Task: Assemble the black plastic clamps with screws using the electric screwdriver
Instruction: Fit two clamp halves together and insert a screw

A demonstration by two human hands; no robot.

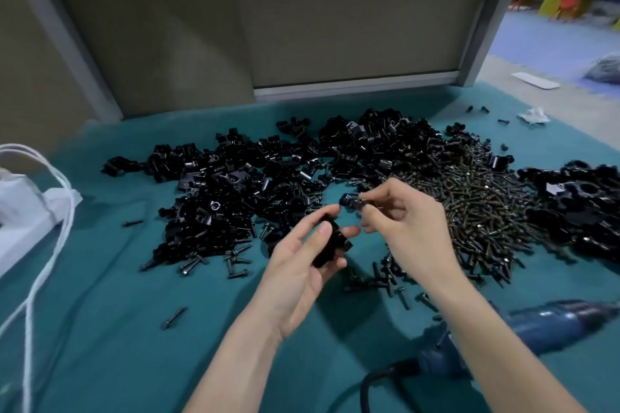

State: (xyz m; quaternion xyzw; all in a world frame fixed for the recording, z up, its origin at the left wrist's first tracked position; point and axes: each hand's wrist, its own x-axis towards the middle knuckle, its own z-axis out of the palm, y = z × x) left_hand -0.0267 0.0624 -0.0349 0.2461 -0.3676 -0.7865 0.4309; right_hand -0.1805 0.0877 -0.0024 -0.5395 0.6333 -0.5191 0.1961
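Observation:
My left hand (302, 265) holds a black plastic clamp piece (332, 243) between thumb and fingers, just above the green mat. Just to its upper right, my right hand (402, 221) pinches a small black part with a screw (352, 203) at its fingertips. A wide heap of black clamp parts (255, 184) spreads behind my hands. A pile of dark screws (469, 198) lies to the right of them. The blue electric screwdriver (536, 329) lies on the mat at lower right, partly hidden by my right forearm.
More black clamps (583, 204) are piled at the far right. Loose screws (201, 261) lie scattered on the green mat (117, 295). A white bag with cord handles (30, 198) sits at the left edge. Grey partition panels (335, 33) stand behind the table.

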